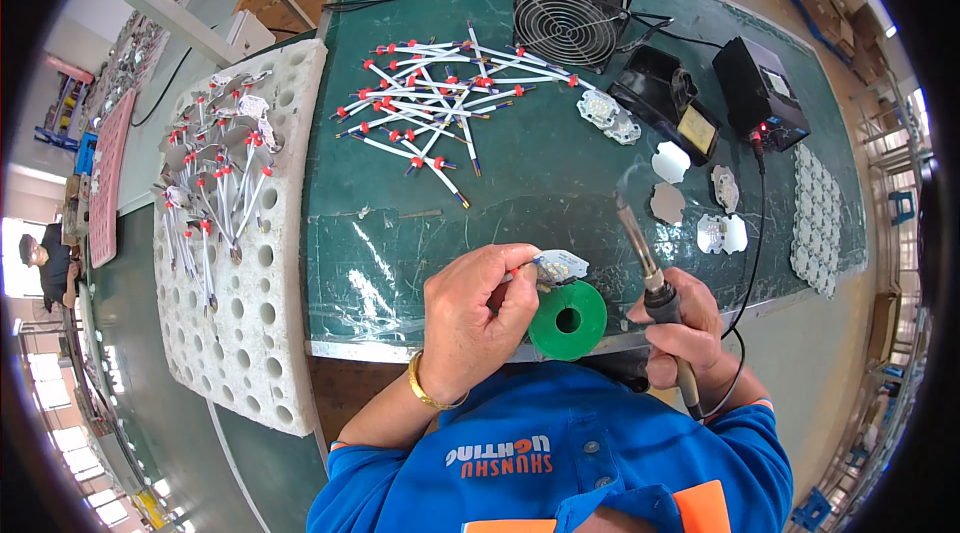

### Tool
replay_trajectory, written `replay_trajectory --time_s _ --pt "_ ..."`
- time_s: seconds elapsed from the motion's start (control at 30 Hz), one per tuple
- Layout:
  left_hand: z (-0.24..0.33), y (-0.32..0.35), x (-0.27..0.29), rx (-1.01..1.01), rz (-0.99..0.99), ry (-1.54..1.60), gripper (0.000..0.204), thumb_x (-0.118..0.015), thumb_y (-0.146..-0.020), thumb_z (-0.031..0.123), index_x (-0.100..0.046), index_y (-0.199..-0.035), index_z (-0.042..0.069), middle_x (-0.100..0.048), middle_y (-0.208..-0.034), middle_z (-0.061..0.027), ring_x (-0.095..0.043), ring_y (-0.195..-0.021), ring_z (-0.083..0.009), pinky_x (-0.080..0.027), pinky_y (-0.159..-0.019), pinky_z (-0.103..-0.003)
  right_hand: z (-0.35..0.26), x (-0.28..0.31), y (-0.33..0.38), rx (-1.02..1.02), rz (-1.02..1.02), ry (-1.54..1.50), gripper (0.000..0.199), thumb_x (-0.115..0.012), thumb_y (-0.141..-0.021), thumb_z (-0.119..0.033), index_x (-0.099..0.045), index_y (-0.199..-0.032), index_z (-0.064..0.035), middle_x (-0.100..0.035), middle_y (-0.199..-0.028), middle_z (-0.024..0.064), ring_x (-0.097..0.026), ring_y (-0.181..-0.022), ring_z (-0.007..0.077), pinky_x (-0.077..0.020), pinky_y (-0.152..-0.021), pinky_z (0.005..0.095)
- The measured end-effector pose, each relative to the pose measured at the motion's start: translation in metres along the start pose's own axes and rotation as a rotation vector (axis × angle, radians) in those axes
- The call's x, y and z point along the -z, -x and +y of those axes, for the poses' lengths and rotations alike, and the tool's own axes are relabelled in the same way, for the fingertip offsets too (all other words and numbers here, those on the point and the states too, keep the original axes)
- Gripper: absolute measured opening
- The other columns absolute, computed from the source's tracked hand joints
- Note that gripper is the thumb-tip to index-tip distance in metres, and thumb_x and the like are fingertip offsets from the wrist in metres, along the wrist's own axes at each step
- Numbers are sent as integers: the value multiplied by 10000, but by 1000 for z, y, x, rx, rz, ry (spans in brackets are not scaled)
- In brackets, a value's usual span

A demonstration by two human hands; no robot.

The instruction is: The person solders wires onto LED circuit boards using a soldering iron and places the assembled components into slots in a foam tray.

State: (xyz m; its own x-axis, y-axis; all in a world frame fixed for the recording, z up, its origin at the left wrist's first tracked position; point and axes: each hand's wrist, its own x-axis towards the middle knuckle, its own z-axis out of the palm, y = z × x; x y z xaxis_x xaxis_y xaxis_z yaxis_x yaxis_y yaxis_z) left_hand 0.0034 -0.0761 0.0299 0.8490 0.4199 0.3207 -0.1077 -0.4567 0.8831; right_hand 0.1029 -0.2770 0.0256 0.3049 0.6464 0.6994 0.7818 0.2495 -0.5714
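My left hand pinches a small white hexagonal circuit board with a short wire, just above a green solder spool at the table's near edge. My right hand grips the black handle of a soldering iron; its metal tip points up and away, right of the board and apart from it. A heap of white wires with red and blue ends lies on the green mat farther back.
A white foam tray with round holes at left holds several finished wired boards. A black fan, iron stand and soldering station stand at the back. Loose white boards and a board sheet lie right.
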Motion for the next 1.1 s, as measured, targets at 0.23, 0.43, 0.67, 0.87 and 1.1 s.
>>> replay_trajectory --time_s 0.23,0.43,0.67,0.87,1.1 --pt "-1 1 -1 -50 4 -16 91 -617 -756 9 -636 -844 -3 -567 -623 -69 -487 -468 -135 -393 -461 -253 -1 2 6 23 3 -53 252 -585 -857 -307 -548 -977 -89 -441 -665 52 -509 -562 239 -431 -504 345" --pt "-3 0 2 -109 -8 -70 95 -626 -739 2 -641 -833 3 -526 -573 -61 -476 -457 -151 -376 -449 -267 -3 4 -1 24 -72 -107 183 -597 -760 -130 -576 -938 -94 -450 -656 39 -531 -568 214 -431 -513 331" --pt "-1 1 4 -191 -10 -130 127 -600 -722 -45 -640 -826 16 -531 -596 -40 -453 -463 -123 -350 -445 -249 -5 -2 -1 15 -68 -116 295 -587 -652 -4 -583 -927 -111 -461 -654 21 -533 -545 185 -427 -511 313" --pt "0 1 3 -179 -4 -111 119 -605 -720 -39 -635 -820 18 -536 -600 -41 -455 -465 -127 -354 -446 -252 -5 -3 -1 14 -68 -113 304 -583 -654 -3 -579 -936 -116 -458 -651 20 -524 -531 183 -425 -508 312" --pt "-2 1 2 -158 0 -97 123 -603 -719 -39 -629 -824 19 -543 -599 -43 -460 -464 -123 -356 -449 -247 -2 -5 2 38 -66 -86 323 -617 -628 -21 -603 -934 -123 -439 -642 15 -517 -522 176 -417 -501 298"
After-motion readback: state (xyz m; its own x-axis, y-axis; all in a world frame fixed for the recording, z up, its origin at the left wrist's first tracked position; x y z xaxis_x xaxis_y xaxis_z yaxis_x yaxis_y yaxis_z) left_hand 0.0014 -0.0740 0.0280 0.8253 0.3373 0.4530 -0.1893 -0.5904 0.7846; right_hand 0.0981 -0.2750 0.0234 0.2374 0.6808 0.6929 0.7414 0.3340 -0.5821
